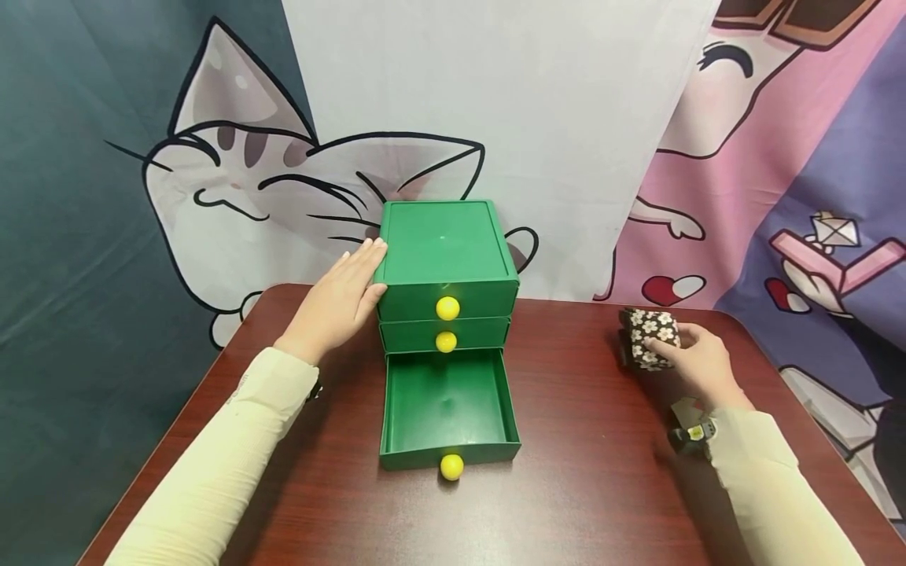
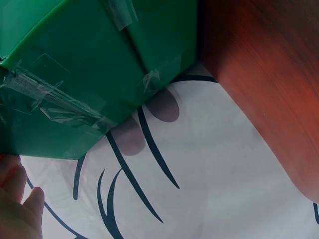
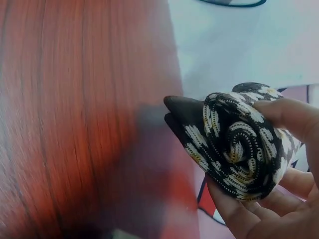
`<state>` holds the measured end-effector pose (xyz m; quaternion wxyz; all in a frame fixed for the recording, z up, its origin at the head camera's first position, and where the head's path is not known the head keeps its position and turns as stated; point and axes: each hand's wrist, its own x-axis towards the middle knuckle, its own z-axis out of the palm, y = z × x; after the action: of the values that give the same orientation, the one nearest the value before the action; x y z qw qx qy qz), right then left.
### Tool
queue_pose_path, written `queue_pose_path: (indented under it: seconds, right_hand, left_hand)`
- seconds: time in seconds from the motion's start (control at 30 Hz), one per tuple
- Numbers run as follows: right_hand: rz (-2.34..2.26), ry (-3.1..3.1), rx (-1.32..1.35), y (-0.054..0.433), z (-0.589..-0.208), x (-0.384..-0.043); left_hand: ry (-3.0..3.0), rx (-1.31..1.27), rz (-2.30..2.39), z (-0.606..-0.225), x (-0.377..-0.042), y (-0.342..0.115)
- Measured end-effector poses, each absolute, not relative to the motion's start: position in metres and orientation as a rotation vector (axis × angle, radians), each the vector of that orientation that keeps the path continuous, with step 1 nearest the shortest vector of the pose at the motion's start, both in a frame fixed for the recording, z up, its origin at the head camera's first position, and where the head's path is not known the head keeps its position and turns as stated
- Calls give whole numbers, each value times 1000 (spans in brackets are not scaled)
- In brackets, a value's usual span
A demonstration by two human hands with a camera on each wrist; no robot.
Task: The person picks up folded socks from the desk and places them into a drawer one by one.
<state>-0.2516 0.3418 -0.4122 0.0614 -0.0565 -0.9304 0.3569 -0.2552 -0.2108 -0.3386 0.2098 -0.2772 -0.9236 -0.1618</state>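
A green drawer box (image 1: 446, 244) with yellow knobs stands on the table. Its bottom drawer (image 1: 453, 401) is pulled out and bare inside; the two drawers above are closed. My left hand (image 1: 340, 295) rests with straight fingers against the box's upper left side. In the left wrist view, clear tape runs over the box's side (image 2: 99, 74), and fingertips (image 2: 12, 174) show at the lower left. My right hand (image 1: 701, 362) grips rolled-up socks (image 1: 650, 338), black with white flowers, above the table's right part. The right wrist view shows the coiled end of the socks (image 3: 239, 144) between thumb and fingers.
The reddish-brown table (image 1: 580, 487) has rounded back corners. Right behind it hangs a cloth backdrop (image 1: 552, 94) with cartoon cats, close to the box's back. A small pale object (image 1: 686, 413), partly hidden, lies beside the right wrist.
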Motion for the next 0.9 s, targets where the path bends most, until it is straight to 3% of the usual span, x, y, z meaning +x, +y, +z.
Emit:
queue_pose_path:
  seconds: [0.9]
  right_hand:
    - [1545, -2586, -6, 253, -367, -196]
  left_hand:
    - [-2566, -769, -433, -339, -253, -210]
